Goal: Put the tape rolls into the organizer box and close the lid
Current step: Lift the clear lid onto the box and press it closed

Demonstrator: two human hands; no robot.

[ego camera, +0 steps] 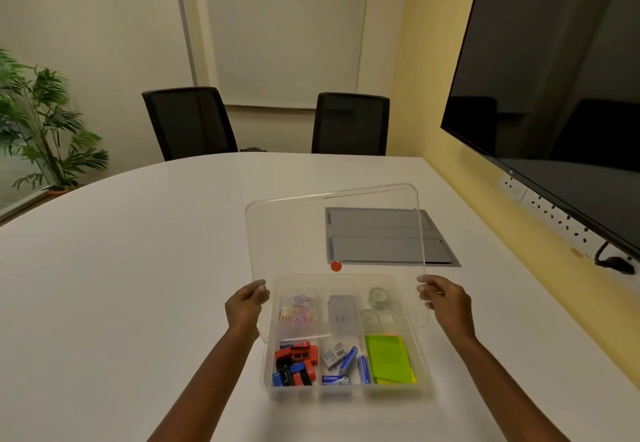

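1. Done, it seems: the tape rolls [378, 306] lie in the back-right compartment of the box [420, 369], near the worktop's [138, 268] right edge.
2. Left: closing. The clear lid [294, 234] hangs tilted above the box, not seated.
3. The left hand [246, 306] and right hand [446, 303] each pinch a lid edge.

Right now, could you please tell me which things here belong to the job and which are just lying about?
Job: tape rolls in the organizer box; clear lid, held above it by the left hand and right hand.

Lying about: grey table panel, chairs, plant, wall screen.
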